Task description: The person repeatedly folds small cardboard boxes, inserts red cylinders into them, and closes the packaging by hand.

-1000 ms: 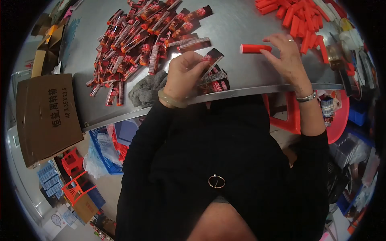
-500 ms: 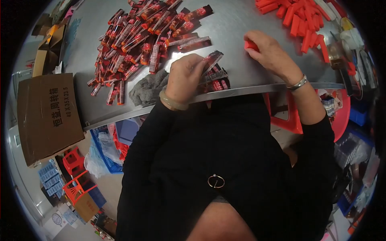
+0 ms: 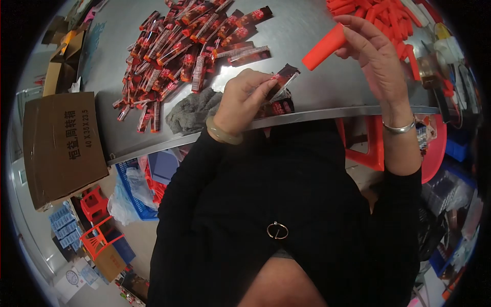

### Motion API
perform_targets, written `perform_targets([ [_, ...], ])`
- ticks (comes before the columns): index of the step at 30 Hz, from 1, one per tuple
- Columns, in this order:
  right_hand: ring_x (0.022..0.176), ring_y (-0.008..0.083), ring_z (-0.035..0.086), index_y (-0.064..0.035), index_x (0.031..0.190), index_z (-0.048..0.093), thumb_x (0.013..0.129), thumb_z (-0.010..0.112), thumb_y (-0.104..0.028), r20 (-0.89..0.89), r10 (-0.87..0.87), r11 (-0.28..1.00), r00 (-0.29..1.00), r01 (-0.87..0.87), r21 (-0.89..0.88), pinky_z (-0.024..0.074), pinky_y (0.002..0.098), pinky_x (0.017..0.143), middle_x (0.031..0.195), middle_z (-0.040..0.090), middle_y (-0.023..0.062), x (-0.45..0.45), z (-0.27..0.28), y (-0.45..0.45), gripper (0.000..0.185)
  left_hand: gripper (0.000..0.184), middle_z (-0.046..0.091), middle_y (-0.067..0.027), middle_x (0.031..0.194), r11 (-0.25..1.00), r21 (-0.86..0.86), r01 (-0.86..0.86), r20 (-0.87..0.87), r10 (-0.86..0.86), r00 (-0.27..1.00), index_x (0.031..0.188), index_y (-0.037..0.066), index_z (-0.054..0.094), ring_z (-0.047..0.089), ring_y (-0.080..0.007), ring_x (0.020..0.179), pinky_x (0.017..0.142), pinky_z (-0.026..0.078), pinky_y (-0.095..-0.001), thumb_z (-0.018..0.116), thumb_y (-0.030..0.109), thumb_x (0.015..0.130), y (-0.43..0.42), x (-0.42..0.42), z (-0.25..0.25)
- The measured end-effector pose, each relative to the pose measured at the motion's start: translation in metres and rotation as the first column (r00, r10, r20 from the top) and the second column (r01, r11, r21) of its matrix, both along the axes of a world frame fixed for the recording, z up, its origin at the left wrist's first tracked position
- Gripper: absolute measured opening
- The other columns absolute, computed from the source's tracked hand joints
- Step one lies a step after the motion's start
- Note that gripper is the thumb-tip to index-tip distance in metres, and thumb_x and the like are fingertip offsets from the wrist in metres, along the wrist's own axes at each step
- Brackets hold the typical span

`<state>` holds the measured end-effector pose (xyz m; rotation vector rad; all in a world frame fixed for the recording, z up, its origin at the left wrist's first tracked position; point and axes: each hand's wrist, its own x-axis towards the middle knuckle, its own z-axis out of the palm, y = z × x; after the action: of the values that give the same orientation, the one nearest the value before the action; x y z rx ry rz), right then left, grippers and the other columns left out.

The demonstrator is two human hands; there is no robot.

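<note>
Left hand: my left hand (image 3: 245,100) has a narrow grip, thumb and fingers pinching a dark wrapper (image 3: 286,77) that tilts up to the right.
Right hand: my right hand (image 3: 381,61) has its grip closed on a red stick (image 3: 321,51), thumb against fingers at the stick's upper end.
Red stick: it slants down to the left above the surface (image 3: 302,25), its lower end near the wrapper but apart from it.
Under the wrapper: more dark wrappers (image 3: 283,106) lie by the metal front edge, partly hidden by my left hand.
Grey cloth: a crumpled grey cloth (image 3: 192,112) lies just left of my left hand; I cannot tell whether they touch.
Packets: a large heap of red-and-black packets (image 3: 179,56) spreads beyond the cloth, at the left of the surface.
Loose sticks: a pile of red sticks (image 3: 391,20) lies at the far right, partly behind my right hand.
Wrists: I wear a pale bangle (image 3: 222,134) on the left and a silver bangle (image 3: 399,128) on the right.
Far left: a brown cardboard box (image 3: 66,148) stands beside the surface.
</note>
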<state>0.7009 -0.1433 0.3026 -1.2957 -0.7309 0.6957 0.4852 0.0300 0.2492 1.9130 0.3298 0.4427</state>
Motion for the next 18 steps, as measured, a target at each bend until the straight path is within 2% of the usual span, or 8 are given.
perform_targets([
  [2,0.08,0.0077,0.06,-0.0031,0.123,0.058,0.096,0.058,-0.021,-0.081,0.017,1.0,0.997,-0.017,-0.002,0.0469,0.0226,0.077,0.098,0.064,0.0023,-0.001,0.004,0.001,0.032,0.014,0.066,-0.0109,0.087,0.998,-0.059,0.026,-0.02,-0.027,0.999,0.095,-0.002,0.069,0.061,-0.0177,0.078,0.071,0.048,-0.0294,0.065,0.009,0.088,-0.001,-0.001,0.002],
  [5,0.078,0.0075,0.06,-0.0038,0.123,0.058,0.097,0.057,-0.024,-0.222,0.133,0.985,0.966,-0.154,-0.081,0.0463,0.0227,0.075,0.097,0.064,0.0028,0.005,0.001,0.0,0.033,0.013,0.066,-0.0099,0.086,0.997,-0.068,0.02,-0.054,-0.024,0.998,0.095,-0.003,0.069,0.062,-0.015,0.078,0.07,0.049,-0.0278,0.066,0.007,0.087,-0.001,-0.001,0.004],
  [7,0.075,0.0071,0.059,-0.0042,0.122,0.059,0.096,0.059,-0.023,-0.276,0.236,0.971,0.932,-0.235,0.04,0.0456,0.0218,0.071,0.093,0.064,0.0026,0.011,-0.012,-0.001,0.032,0.013,0.067,-0.0091,0.085,0.998,-0.056,-0.007,-0.022,0.006,1.0,0.096,-0.003,0.068,0.062,-0.014,0.078,0.07,0.049,-0.0269,0.066,0.005,0.087,-0.001,-0.001,0.0],
  [10,0.077,0.0081,0.062,-0.0045,0.111,0.062,0.094,0.064,-0.022,-0.268,0.144,0.987,0.952,-0.121,0.103,0.0442,0.0203,0.065,0.091,0.063,0.0007,0.005,-0.024,0.0,0.025,0.011,0.068,-0.0072,0.084,0.997,-0.065,-0.041,0.01,0.042,0.999,0.096,-0.003,0.068,0.063,-0.0113,0.077,0.069,0.05,-0.0244,0.065,0.001,0.086,-0.001,0.001,0.0],
  [12,0.077,0.008,0.062,-0.0044,0.112,0.061,0.094,0.063,-0.022,-0.228,0.136,0.989,0.964,-0.12,0.083,0.0435,0.0198,0.065,0.091,0.063,0.0007,0.007,-0.035,-0.001,0.025,0.009,0.069,-0.0061,0.083,0.995,-0.086,-0.049,0.009,0.05,0.999,0.094,-0.003,0.067,0.063,-0.0097,0.076,0.068,0.05,-0.023,0.065,-0.001,0.086,-0.003,0.003,0.0],
  [14,0.077,0.008,0.062,-0.0042,0.112,0.061,0.094,0.063,-0.022,-0.185,0.13,0.991,0.974,-0.12,0.065,0.0428,0.0194,0.066,0.09,0.063,0.0006,0.006,-0.038,-0.002,0.025,0.005,0.07,-0.0046,0.083,0.926,-0.36,-0.112,0.022,0.128,0.992,0.09,-0.003,0.067,0.063,-0.0077,0.077,0.068,0.05,-0.021,0.064,-0.002,0.086,-0.006,0.006,-0.001],
  [16,0.08,0.0088,0.059,-0.0032,0.117,0.059,0.096,0.059,-0.017,-0.042,0.003,1.0,0.999,-0.004,-0.027,0.0433,0.0215,0.07,0.095,0.062,0.0014,-0.001,-0.034,-0.002,0.025,0.004,0.07,-0.0043,0.083,0.924,-0.366,-0.111,0.012,0.123,0.992,0.089,-0.003,0.067,0.063,-0.0071,0.076,0.068,0.05,-0.0207,0.064,-0.001,0.086,-0.004,0.006,-0.001],
  [18,0.081,0.0087,0.059,-0.0028,0.117,0.058,0.096,0.059,-0.018,-0.015,-0.017,1.0,1.0,0.017,-0.024,0.0432,0.0213,0.071,0.095,0.062,0.0011,-0.001,-0.034,-0.001,0.026,0.003,0.07,-0.0041,0.083,0.922,-0.372,-0.11,-0.002,0.118,0.993,0.087,-0.003,0.067,0.063,-0.0065,0.076,0.067,0.05,-0.0203,0.064,-0.001,0.087,-0.003,0.005,0.001],
])
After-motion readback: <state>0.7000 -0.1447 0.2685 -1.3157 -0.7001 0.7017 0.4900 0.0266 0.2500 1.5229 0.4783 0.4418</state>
